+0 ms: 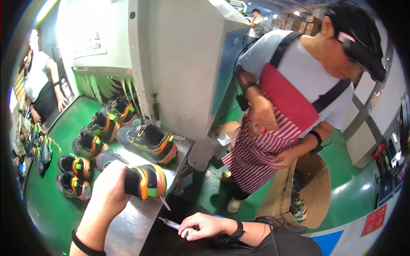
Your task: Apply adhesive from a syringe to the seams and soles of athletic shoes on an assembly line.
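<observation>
My left hand (pixel 112 184) is closed around a sneaker (pixel 147 182), black with orange and green at its heel, held over the metal tabletop (pixel 128 226). A thin whitish strip (pixel 165 203) hangs by the shoe's heel; I cannot tell whether it is attached. My right hand (pixel 204 226), lower and to the right, grips a slim syringe-like tool (pixel 170 222) with a translucent barrel, its narrow tip pointing left toward the shoe but apart from it. Just beyond the held shoe, a larger-looking matching sneaker (pixel 149 142) rests on the metal edge.
Several matching sneakers (pixel 87 145) stand on the green table (pixel 49 192). A pale machine housing (pixel 179 64) rises behind them. To the right stands a person in a striped apron (pixel 267 149), beside a cardboard box (pixel 318 192) with shoes inside. Another person (pixel 42 81) is at the far left.
</observation>
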Demonstrator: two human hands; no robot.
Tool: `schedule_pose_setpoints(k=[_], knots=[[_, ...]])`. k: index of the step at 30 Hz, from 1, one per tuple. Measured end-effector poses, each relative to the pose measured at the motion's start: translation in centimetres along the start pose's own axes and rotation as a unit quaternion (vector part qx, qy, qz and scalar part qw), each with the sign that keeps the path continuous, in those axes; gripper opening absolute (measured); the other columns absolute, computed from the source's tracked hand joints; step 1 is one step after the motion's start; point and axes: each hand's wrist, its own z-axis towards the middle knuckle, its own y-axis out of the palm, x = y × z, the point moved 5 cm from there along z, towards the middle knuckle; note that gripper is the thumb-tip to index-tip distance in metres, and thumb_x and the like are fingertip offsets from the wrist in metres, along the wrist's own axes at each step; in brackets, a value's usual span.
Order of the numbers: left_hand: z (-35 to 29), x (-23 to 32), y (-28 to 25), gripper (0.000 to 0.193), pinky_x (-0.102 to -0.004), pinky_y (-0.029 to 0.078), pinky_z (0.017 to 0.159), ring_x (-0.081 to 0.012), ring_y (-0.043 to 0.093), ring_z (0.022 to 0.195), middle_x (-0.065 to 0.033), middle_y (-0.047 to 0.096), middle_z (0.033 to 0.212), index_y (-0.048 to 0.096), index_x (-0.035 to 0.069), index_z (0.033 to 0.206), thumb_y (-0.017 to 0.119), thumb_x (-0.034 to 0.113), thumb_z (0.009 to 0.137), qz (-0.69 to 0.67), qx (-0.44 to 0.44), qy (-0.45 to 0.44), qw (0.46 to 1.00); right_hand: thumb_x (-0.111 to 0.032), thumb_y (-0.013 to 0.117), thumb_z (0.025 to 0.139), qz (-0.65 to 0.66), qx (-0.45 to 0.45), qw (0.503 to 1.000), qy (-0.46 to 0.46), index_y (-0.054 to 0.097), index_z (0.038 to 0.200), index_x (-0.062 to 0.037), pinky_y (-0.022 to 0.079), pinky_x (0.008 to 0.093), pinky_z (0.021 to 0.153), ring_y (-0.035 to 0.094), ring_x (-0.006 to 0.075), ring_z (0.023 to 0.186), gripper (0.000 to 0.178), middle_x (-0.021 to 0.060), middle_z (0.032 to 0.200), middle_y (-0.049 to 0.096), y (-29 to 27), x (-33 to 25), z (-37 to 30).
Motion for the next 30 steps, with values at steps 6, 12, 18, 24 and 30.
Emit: schedule_pose_setpoints(k=[6,12,18,24,30], knots=[[-11.9,-1.2,-9.7,0.086,-0.0365,0.043,0.101,-0.0279,0.058,0.114,-0.0163,0.058,0.122,0.047,-0.004,0.131,0.088,0.023,0.061,-0.120,0.181,-0.142,0.966,-0.017,0.079,0.082,0.019,-0.015,0.998,0.056,0.063,0.120,-0.0018,0.052,0.0279,0.084,0.064,0.0123,0.093,0.044,0.0075,0.106,0.068,-0.6,-0.3,-0.4],[-22.5,2.6,-9.2,0.085,-0.0415,0.040,0.101,-0.0332,0.052,0.116,-0.0188,0.052,0.127,0.039,-0.004,0.139,0.082,0.028,0.072,0.180,0.130,-0.162,0.961,-0.013,0.083,0.078,0.030,-0.017,0.999,-0.010,0.067,0.115,0.0006,0.051,0.0256,0.077,0.064,0.0120,0.087,0.042,0.0069,0.097,0.069,0.3,-1.5,3.0],[-25.8,4.0,-1.6,0.077,-0.0527,0.041,0.095,-0.0387,0.054,0.109,-0.0200,0.052,0.129,0.041,0.006,0.135,0.080,0.018,0.069,0.119,0.090,-0.144,0.978,-0.009,0.086,0.072,0.056,0.013,0.998,-0.003,0.067,0.113,0.0004,0.051,0.0259,0.075,0.065,0.0137,0.085,0.046,0.0086,0.099,0.068,0.9,-1.2,5.4],[-26.3,3.2,-1.2,0.072,-0.0569,0.037,0.103,-0.0394,0.054,0.116,-0.0191,0.054,0.129,0.044,0.004,0.132,0.080,0.022,0.072,0.142,0.018,-0.143,0.979,-0.008,0.082,0.078,0.099,0.093,0.991,-0.004,0.061,0.120,-0.0022,0.047,0.0250,0.080,0.059,0.0102,0.088,0.048,0.0039,0.100,0.064,0.6,0.4,5.5],[-25.9,4.2,-0.7,0.036,-0.0564,0.037,0.103,-0.0352,0.054,0.116,-0.0171,0.058,0.126,0.058,0.005,0.121,0.059,0.018,0.087,0.158,0.046,-0.117,0.980,-0.008,0.079,0.081,0.162,0.139,0.977,0.025,0.056,0.126,-0.0033,0.046,0.0239,0.083,0.059,0.0084,0.091,0.051,0.0025,0.104,0.062,0.4,1.9,4.7]])
